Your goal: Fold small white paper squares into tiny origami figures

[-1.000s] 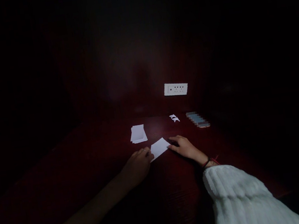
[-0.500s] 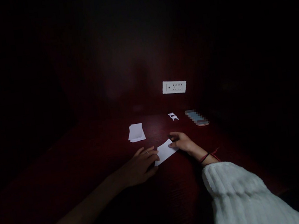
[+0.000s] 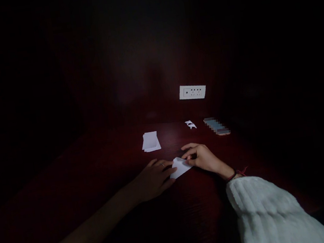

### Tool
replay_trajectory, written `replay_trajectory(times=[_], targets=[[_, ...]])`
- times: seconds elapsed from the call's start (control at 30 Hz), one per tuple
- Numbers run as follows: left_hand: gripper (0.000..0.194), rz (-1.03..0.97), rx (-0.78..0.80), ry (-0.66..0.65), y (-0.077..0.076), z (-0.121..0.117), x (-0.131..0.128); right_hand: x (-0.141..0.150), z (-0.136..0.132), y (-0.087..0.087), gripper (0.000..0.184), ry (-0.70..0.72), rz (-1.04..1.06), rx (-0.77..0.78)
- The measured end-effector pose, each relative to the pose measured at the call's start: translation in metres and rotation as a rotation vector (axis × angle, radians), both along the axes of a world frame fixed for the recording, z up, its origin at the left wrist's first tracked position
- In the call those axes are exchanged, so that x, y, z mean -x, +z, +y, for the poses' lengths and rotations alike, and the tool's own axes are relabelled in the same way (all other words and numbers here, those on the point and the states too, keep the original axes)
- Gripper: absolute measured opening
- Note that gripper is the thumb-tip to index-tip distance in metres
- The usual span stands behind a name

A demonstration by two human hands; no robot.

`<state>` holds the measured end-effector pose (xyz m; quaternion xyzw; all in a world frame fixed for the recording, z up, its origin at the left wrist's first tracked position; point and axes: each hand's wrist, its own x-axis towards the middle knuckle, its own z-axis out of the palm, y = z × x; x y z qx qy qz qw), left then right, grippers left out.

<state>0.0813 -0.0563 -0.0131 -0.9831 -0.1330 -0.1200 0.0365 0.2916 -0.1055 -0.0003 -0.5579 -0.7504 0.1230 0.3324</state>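
A small white sheet of paper [image 3: 180, 168] lies at a slant on the dark red table between my hands, its far edge partly folded over. My left hand [image 3: 156, 178], with a ring on one finger, holds its left end. The index finger lies on top and the thumb is at the near edge. At the right end, my right hand [image 3: 203, 158] pinches the folded part between thumb and fingers. Its fingertips cover that corner. A bracelet of red and dark cord circles the right wrist, above a white knitted sleeve [image 3: 264, 203].
A small stack of white paper sheets [image 3: 150, 141] lies beyond my left hand. Small folded white paper pieces [image 3: 191, 124] and a phone [image 3: 217, 126] with a blurred-out screen lie farther back. A white socket panel [image 3: 192, 92] is on the dark wall. Surroundings are very dark.
My right hand has shifted its fingers along the paper and bent the far right part over, so the sheet shows smaller. The left hand stays on its end. The view has shifted slightly.
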Motion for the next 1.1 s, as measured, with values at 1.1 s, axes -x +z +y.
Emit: replay_trajectory(times=[1.1], targets=[[0.034, -0.013, 0.09, 0.01, -0.008, 0.008, -0.007, -0.01, -0.008, 0.008, 0.033, 0.397, -0.351, 0.098]])
